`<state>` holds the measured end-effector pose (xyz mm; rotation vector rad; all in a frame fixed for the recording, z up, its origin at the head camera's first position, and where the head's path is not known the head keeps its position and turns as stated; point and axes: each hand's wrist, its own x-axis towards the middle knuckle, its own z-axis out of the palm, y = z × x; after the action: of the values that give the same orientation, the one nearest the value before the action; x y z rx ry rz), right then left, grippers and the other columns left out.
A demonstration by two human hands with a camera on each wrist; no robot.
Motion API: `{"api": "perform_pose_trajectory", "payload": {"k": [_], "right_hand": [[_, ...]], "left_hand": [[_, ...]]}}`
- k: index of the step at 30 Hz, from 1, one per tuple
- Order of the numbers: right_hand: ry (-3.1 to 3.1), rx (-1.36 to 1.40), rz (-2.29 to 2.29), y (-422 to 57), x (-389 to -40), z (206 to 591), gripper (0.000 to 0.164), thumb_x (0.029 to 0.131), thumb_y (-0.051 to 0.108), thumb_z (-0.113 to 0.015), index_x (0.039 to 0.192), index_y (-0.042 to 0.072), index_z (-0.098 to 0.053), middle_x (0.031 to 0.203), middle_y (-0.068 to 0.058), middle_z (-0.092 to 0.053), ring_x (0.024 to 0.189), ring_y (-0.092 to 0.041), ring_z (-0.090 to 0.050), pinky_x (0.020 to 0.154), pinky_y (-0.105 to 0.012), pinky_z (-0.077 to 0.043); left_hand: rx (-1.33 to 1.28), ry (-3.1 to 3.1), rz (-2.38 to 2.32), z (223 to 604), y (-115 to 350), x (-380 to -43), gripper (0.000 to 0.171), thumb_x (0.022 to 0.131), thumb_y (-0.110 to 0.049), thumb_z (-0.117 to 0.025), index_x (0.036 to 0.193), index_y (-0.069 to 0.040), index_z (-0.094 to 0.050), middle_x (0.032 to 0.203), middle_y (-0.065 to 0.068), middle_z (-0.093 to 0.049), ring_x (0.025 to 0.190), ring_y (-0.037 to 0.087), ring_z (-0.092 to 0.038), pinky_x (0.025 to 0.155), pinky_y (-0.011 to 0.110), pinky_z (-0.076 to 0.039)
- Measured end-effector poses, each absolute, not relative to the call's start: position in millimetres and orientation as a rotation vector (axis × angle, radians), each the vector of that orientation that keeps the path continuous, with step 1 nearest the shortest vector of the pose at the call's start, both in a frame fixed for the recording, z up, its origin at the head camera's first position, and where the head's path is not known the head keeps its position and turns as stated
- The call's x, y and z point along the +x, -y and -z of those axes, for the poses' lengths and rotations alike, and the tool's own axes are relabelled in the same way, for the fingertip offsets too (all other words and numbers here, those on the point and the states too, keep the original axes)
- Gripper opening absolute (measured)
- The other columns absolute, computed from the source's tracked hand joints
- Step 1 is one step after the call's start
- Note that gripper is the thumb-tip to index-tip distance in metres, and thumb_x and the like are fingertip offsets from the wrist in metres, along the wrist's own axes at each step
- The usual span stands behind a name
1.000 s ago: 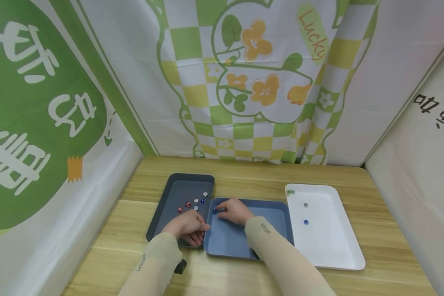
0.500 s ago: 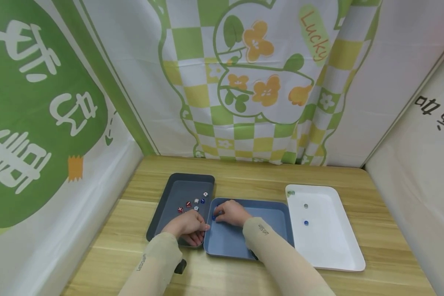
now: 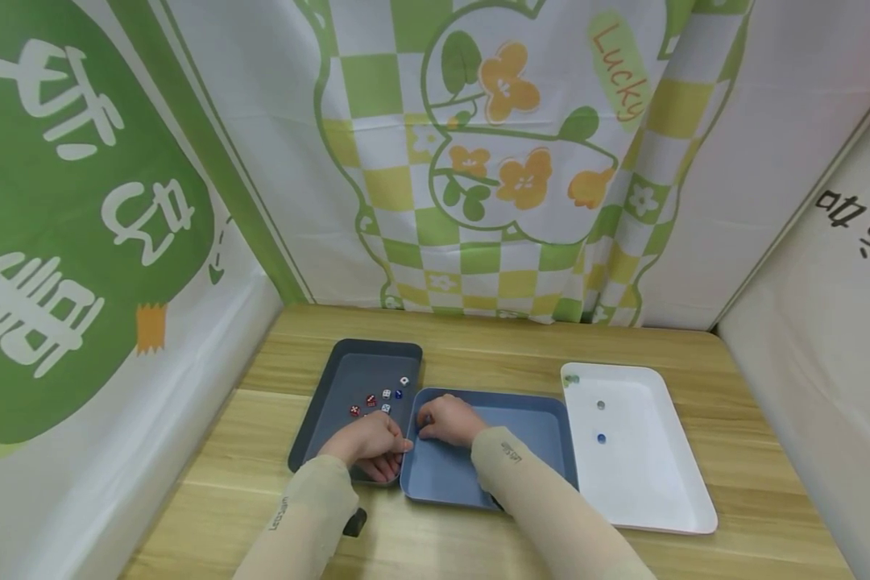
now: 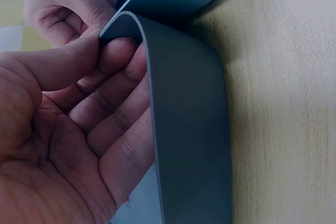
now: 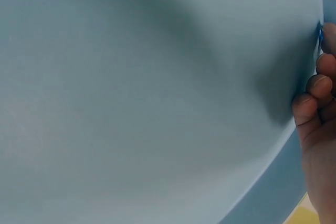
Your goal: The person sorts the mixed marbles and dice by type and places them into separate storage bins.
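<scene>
My left hand (image 3: 373, 447) lies at the near right corner of the dark grey tray (image 3: 319, 387). In the left wrist view its thumb and index finger pinch the tray's rim (image 4: 144, 30), where the blue tray (image 3: 453, 475) adjoins; the other fingers curl inside. My right hand (image 3: 451, 419) reaches into the far left corner of the blue tray, its fingers bent against the side wall. A small blue glass bead (image 5: 320, 32) shows at its fingertips in the right wrist view, mostly covered; the hand hides it in the head view.
Several red, white and blue dice (image 3: 370, 399) lie in the dark tray. A white tray (image 3: 645, 475) on the right holds a blue bead (image 3: 601, 439), a clear bead (image 3: 600, 405) and greenish beads (image 3: 571, 379) in its far left corner. All trays stand on a wooden table (image 3: 493, 346).
My right hand has shifted slightly left along the blue tray's side wall, and the blue at its fingertips has gone out of sight in the head view. My left hand stays put.
</scene>
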<state>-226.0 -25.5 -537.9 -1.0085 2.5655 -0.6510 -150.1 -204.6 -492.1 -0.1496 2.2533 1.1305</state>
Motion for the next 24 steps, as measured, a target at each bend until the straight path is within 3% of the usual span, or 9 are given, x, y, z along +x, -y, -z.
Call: {"api": "perform_pose_trajectory", "payload": {"k": [12,19,24], "right_hand": [[-2.486,-0.884,0.861,4,-236,528,0.014,0.091,0.023,-0.079,0.104,0.017,-0.08,0.098,0.007,-0.074,0.076,-0.006,-0.059,0.069,-0.025,-0.052],[-2.453,-0.786,0.982,-18,-246,518,0.016,0.092,0.023,-0.078,0.106,0.016,-0.08,0.109,0.004,-0.075,0.092,-0.01,-0.064,0.082,-0.033,-0.056],[-2.425,-0.777,1.06,-37,-253,510,0.02,0.093,0.022,-0.077,0.11,0.011,-0.079,0.111,0.001,-0.075,0.093,-0.012,-0.065,0.083,-0.035,-0.057]], "left_hand": [[-0.153,-2.263,-1.129,494,204,-150,0.03,0.101,-0.02,-0.066,0.078,-0.001,-0.071,0.073,0.014,-0.07,0.061,0.023,-0.071,0.058,0.04,-0.062],[-0.146,-2.267,-1.136,493,204,-149,0.03,0.101,-0.019,-0.066,0.077,-0.001,-0.071,0.072,0.014,-0.07,0.06,0.023,-0.07,0.058,0.04,-0.062],[-0.145,-2.261,-1.149,492,204,-148,0.03,0.1,-0.018,-0.066,0.076,0.0,-0.069,0.072,0.014,-0.07,0.06,0.023,-0.069,0.059,0.04,-0.063]]}}
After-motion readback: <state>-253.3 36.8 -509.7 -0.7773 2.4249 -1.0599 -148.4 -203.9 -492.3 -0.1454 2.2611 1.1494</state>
